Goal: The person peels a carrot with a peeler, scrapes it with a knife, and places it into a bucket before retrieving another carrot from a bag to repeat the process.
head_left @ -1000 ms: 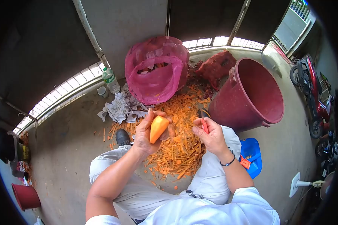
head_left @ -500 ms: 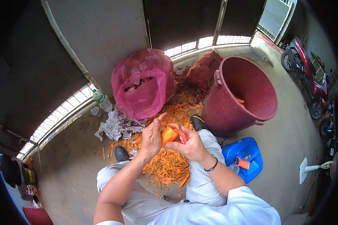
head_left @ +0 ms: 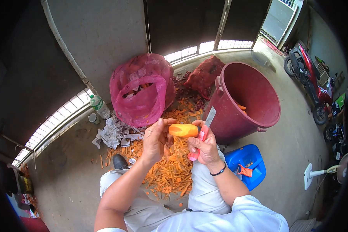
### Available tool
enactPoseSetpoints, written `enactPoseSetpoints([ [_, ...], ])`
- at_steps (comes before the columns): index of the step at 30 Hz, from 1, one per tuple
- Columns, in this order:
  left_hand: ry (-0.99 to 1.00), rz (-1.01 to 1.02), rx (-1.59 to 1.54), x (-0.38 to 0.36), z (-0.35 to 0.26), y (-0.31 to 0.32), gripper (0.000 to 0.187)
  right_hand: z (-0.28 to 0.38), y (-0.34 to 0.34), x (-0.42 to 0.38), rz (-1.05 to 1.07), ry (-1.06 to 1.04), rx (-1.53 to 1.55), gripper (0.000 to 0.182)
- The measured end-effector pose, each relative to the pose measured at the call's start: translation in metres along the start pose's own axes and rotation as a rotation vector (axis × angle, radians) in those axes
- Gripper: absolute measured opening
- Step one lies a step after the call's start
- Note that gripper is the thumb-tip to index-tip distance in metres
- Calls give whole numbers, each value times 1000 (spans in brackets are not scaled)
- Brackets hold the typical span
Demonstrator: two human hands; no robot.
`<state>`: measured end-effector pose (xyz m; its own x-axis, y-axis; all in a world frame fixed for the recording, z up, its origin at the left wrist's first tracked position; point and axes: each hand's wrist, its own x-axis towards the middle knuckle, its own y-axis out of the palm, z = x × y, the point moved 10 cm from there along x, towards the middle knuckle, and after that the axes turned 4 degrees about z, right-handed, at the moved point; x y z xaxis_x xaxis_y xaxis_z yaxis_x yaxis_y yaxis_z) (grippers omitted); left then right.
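A peeled orange carrot point(head_left: 183, 130) lies crosswise between my two hands, its surface cut into flat facets. My left hand point(head_left: 154, 141) pinches its left end with the fingers. In my right hand point(head_left: 205, 149) is a knife with a red handle point(head_left: 194, 154), its grey blade point(head_left: 210, 116) pointing up and away from me. The fingertips of that hand also meet the carrot's right end. Below both hands, a heap of orange peelings point(head_left: 170, 174) covers the floor between my legs.
A pink mesh sack point(head_left: 139, 114) stands ahead, near crumpled paper point(head_left: 112, 133) and a plastic bottle point(head_left: 99, 106). To the right are a large dark-red bin point(head_left: 236, 116) with carrots inside and a blue container point(head_left: 255, 154) holding an orange peeler-like tool point(head_left: 245, 170). A motorbike point(head_left: 313, 81) is parked beyond.
The carrot has turned to lie sideways, and my left fingers have closed on its end. My right hand has shifted right, its knife blade now tilted up to the right.
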<state>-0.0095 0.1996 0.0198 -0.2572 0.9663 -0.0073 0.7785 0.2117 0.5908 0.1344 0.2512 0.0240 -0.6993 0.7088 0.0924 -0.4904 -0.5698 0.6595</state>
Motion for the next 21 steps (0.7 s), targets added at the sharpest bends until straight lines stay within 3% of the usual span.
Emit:
enactPoseSetpoints([
  [3, 74, 34, 193, -3, -3, 0, 49, -1, 1, -2, -17, -8, -10, 51],
  [10, 83, -35, -82, -15, -14, -2, 36, -2, 11, -6, -35, -35, -19, 51],
  [14, 88, -10, -60, -19, -13, -6, 37, -4, 13, -9, -64, -49, -39, 50],
  [17, 76, -46, 94, -22, -9, -4, 35, -5, 18, -10, -53, -48, -58, 50],
  [21, 207, -184, 327, -25, -25, -16, 28, -11, 23, -13, -45, -64, -168, 51],
])
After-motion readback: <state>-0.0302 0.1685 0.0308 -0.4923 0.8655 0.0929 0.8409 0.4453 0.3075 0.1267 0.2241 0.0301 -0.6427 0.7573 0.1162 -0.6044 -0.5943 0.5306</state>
